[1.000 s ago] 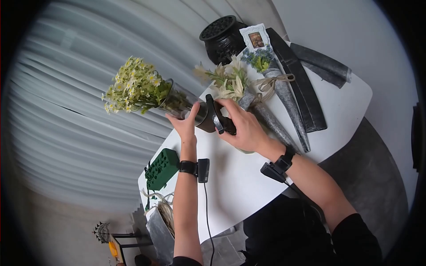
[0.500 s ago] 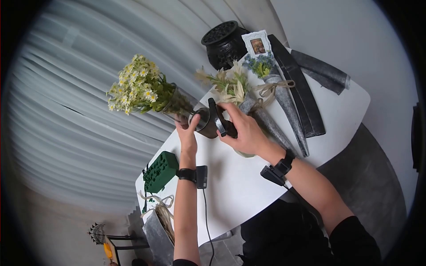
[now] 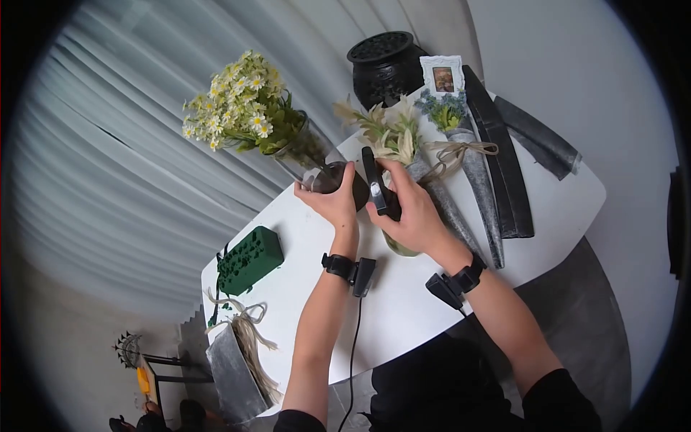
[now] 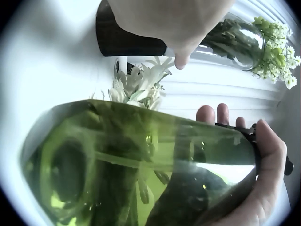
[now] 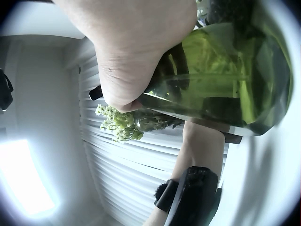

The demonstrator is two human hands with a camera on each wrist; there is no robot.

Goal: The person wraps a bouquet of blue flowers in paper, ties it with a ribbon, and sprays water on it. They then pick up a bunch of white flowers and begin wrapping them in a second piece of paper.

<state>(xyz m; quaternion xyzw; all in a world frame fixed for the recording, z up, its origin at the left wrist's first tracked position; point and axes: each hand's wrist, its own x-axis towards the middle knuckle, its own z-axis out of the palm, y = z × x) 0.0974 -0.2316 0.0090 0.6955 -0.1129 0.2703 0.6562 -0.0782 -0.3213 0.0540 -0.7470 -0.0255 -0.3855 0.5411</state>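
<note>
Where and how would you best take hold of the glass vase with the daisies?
The glass vase is probably best held low, near the dark base, coming from the side with fingers and thumb wrapped around it: the wall there is round and clear of blooms, while the daisies crowd its top.

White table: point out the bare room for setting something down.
The white table is bare between the green block and left forearm, between that and the right forearm, and at the corner past the long black roll. It is crowded around the grey cones and white frame, and by the grey pouch.
</note>
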